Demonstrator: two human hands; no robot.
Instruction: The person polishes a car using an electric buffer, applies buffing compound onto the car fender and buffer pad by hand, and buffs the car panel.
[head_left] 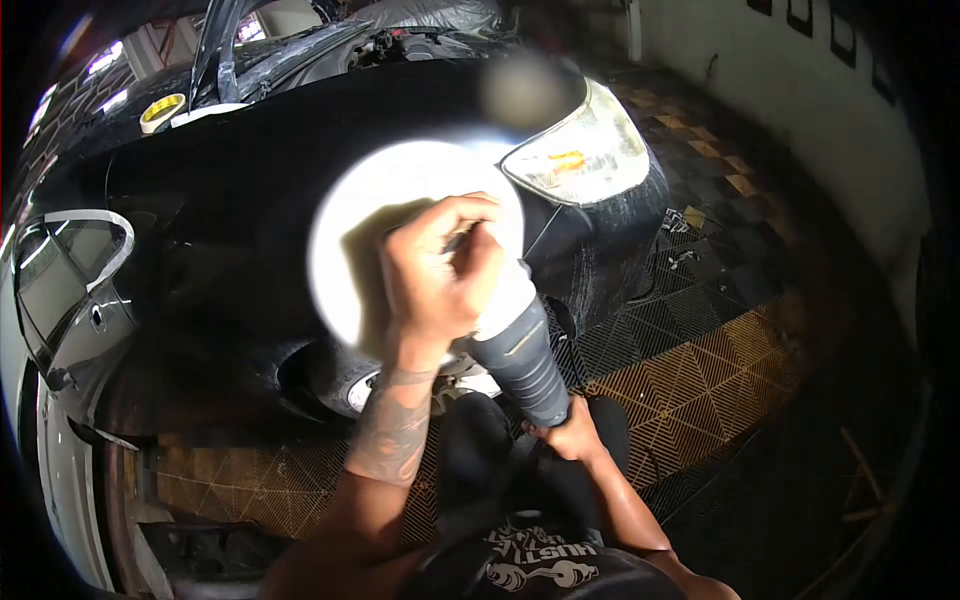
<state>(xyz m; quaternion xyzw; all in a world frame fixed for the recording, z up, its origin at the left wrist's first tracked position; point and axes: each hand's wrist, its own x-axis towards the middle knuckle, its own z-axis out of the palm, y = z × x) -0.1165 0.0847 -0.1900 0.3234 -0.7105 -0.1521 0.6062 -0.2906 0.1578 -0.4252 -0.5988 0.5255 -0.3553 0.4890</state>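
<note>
My right hand (572,432) is wrapped around the rear end of a dark grey polisher (522,365) with a ridged body. My left hand (445,265) is curled closed over the polisher's front end; its fingers hide most of what lies in the grip. Behind that hand, a large white disc (345,245) shows overexposed against the black front fender (230,220) of a car. Glare leaves it unclear whether this is the polisher's pad or a patch of light. To its right sits the car's headlight (585,155), with an amber part inside.
A yellow roll of tape (163,112) lies on the car near the windscreen. Plastic sheeting (430,14) covers part of the engine bay area. A light-coloured car door (85,300) stands at left. Patterned floor tiles (690,385) run below, beside a wall (800,110) at right.
</note>
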